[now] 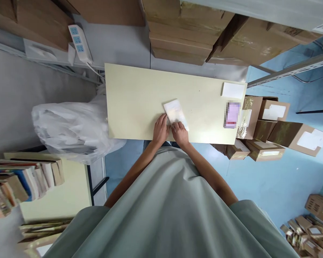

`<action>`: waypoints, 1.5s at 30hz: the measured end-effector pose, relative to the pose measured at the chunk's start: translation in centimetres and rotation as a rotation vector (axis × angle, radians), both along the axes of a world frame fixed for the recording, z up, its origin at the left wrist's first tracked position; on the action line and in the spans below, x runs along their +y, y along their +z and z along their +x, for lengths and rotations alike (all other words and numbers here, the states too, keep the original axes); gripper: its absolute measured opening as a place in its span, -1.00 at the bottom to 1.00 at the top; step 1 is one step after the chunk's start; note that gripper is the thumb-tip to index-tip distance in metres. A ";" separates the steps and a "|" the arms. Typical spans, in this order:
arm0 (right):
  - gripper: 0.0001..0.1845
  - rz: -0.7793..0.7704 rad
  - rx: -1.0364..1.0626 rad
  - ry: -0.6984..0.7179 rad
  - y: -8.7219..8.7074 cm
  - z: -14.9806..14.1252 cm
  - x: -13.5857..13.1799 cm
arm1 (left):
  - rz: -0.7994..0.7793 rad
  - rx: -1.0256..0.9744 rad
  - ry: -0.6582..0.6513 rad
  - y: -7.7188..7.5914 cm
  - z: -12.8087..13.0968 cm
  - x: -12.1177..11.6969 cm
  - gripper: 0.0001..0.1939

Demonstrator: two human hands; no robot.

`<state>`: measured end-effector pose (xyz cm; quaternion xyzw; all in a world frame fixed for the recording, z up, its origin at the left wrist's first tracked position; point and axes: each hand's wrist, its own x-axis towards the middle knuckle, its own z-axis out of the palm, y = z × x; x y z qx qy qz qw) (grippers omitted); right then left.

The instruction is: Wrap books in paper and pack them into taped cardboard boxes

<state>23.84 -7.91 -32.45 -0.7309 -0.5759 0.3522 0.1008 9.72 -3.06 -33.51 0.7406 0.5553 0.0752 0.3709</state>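
Observation:
A thin white rectangular packet point(176, 110), perhaps a wrapped booklet, lies tilted on the pale yellow tabletop point(134, 104) near its front edge. My left hand point(160, 128) is closed at the packet's lower left edge, with bent fingertips against it. My right hand point(180, 134) grips the near end, its fingers curled over the lower edge. Between the two hands, a bit of the wrap seems to be pinched, but the fingers hide the details.
A white flat box point(233, 90) and a blurred purple item point(232, 114) lie at the table's right end. A plastic bag point(72, 125) bulges at the left. Cardboard boxes point(183, 36) line the back, with a power strip point(80, 43). Books point(40, 179) stand lower left.

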 end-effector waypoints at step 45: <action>-0.42 -0.003 0.073 -0.279 -2.0 -21.7 20.6 | -0.209 -0.088 0.658 -0.1 -22.1 20.6 -0.84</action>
